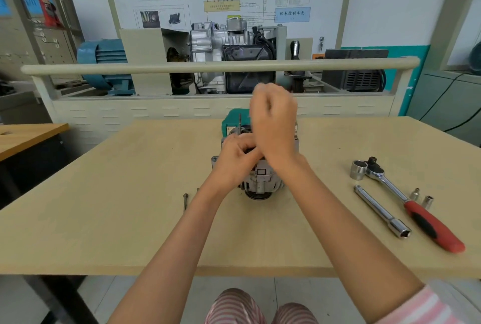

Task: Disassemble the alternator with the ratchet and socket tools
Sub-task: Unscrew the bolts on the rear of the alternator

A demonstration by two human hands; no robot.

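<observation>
Left hand (238, 157) grips the alternator (260, 180) mid-table; right hand (273, 120) raised above it, fingers curled, contents unclear; ratchet (406, 198) lies right

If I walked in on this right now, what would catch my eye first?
Most likely the two bare hands at the middle of the wooden table: the left hand grips the metal alternator, while the right hand is raised above it with fingers curled. Next, off to the right, the red-handled ratchet lies unused beside a chrome extension bar. Behind the table stands a cutaway engine display.
</observation>
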